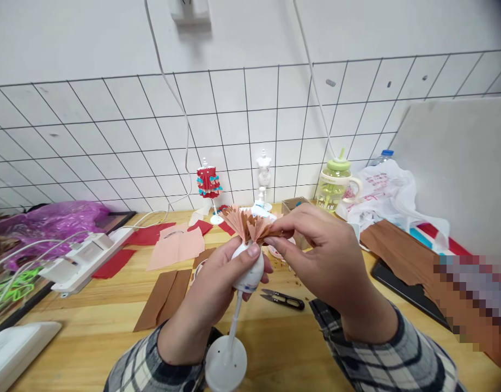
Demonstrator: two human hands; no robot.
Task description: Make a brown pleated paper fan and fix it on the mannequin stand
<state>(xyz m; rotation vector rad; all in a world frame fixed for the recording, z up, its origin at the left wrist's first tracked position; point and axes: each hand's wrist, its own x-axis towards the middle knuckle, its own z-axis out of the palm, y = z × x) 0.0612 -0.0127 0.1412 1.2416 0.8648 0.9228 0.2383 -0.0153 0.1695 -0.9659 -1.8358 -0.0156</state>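
"Above the wooden surface (115, 326), where exactly does the little white dress form (247, 282) sit?"

"In the left hand (215, 286). That hand is clamped round the body, thumb on the near side, close to where the pleated paper (242, 222) gathers, and the fingers curl behind. The thin pole runs down below the hand to the round base (226, 363), which tilts toward the person. I can't tell whether the base touches anything."

"And the right hand (326, 256)?"

"Its thumb and forefinger are together, pinched on the right-hand edge of the pleats. So the paper fans up between the two hands, with the form below and left of that pinch."

"How would you go about the pleating, to get it neat?"

"I'd press the left thumb firmly at the root of the folds, so none of them slips while the other hand works. Small, even tucks, I'd say, each laid against the last, and a light pinch, since paper that thin looks likely to tear. Turning the form a little beats stretching the strip."

"Anything close by?"

"Black snips (283, 299) on the surface, under the right hand and just right of the form."
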